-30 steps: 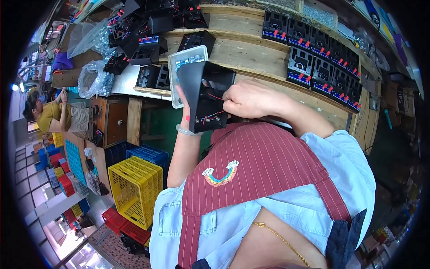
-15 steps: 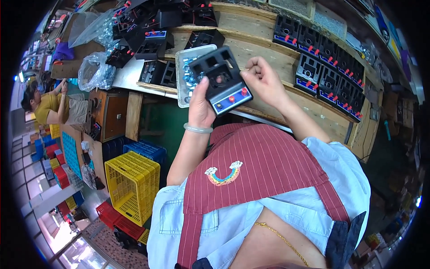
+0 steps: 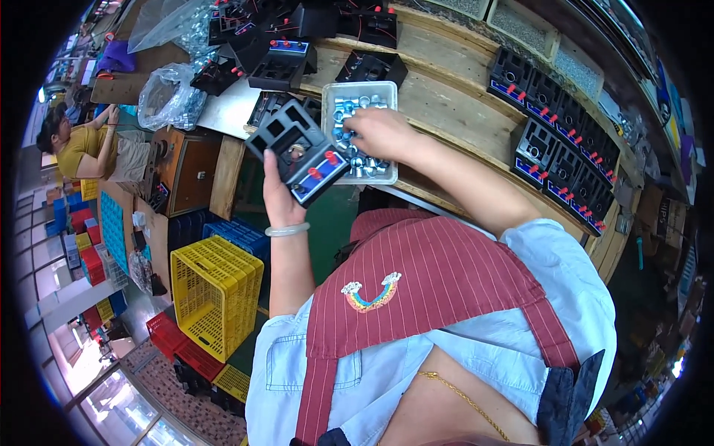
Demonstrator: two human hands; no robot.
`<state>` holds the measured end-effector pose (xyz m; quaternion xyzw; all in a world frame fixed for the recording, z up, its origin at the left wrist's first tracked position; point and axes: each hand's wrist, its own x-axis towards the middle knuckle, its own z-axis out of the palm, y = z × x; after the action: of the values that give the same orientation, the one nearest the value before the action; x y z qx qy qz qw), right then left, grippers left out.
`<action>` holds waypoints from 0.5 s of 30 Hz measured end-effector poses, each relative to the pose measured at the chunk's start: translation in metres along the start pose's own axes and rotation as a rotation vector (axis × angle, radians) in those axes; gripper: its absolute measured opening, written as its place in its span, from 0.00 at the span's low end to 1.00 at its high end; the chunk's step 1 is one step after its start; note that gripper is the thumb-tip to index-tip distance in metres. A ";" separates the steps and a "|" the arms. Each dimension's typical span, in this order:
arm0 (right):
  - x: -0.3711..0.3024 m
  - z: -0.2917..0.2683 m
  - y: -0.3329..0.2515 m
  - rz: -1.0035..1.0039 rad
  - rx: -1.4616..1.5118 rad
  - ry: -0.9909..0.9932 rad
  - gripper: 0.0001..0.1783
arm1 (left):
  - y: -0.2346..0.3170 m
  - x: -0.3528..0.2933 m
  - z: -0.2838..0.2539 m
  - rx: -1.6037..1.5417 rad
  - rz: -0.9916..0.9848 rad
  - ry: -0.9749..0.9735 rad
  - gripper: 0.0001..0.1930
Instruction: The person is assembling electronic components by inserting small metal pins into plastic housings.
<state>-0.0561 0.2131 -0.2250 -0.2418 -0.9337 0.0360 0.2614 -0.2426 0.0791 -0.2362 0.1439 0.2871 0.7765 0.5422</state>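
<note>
My left hand (image 3: 277,195) grips a black plastic panel (image 3: 297,151) with square openings, a blue strip and red knobs, held up over the bench edge. My right hand (image 3: 381,131) reaches into a clear plastic tray (image 3: 390,95) of several small shiny metal parts, its fingers curled down among them. Whether the fingers pinch a part is hidden. The tray sits on the wooden bench (image 3: 446,104) just right of the panel.
More black panels lie heaped at the back left (image 3: 279,44) and in a row along the right (image 3: 565,141). Clear bags (image 3: 167,93) sit on the left. A yellow crate (image 3: 216,293) and a blue crate (image 3: 238,234) stand below. Another person (image 3: 93,149) sits at far left.
My right hand left the panel and moved up into the tray of metal parts. My left hand turned the panel and lowered it slightly to the left.
</note>
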 end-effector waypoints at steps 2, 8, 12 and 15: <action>0.007 0.024 0.012 0.013 -0.084 -0.150 0.06 | 0.008 -0.002 -0.003 -0.002 0.023 0.035 0.17; -0.017 -0.028 0.013 0.434 1.069 -0.189 0.12 | -0.012 -0.010 0.001 0.206 0.035 0.065 0.18; -0.038 -0.056 -0.019 0.286 1.076 0.050 0.11 | -0.031 -0.007 0.029 0.265 -0.054 -0.053 0.22; -0.034 -0.071 -0.033 -0.055 0.308 0.286 0.07 | -0.045 -0.008 0.049 0.293 -0.105 -0.132 0.26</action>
<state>-0.0084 0.1638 -0.1734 -0.1759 -0.8769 0.1366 0.4259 -0.1793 0.0969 -0.2231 0.2569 0.3683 0.6858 0.5727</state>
